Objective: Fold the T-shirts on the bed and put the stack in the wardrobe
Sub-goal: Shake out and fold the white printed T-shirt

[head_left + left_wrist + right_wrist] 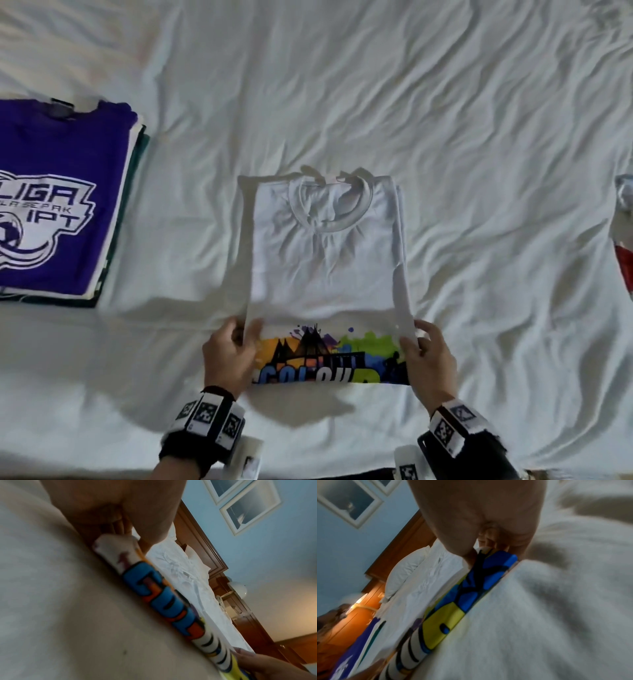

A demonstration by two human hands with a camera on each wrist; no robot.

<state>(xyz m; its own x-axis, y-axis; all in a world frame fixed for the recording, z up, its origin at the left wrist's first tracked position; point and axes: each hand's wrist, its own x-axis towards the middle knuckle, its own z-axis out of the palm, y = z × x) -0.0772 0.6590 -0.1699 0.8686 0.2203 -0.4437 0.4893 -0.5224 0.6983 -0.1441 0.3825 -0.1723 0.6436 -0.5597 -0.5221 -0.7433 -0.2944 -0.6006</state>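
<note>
- Nearest us, our left hand (228, 356) and right hand (428, 356) each pinch a near corner of the white T-shirt (325, 267), thumbs on top; its printed near band is doubled over
- The shirt lies mid-bed (479, 102), sleeves tucked in, collar at the far end; we judge one fold remains
- Far left, the folded stack (61, 198), purple on top; at the right edge, another garment (623, 240), apparently unfolded; no wardrobe in view

Purple-topped stack (58, 202) cut at left edge; red-and-white garment (623, 240) cropped at right.
</note>
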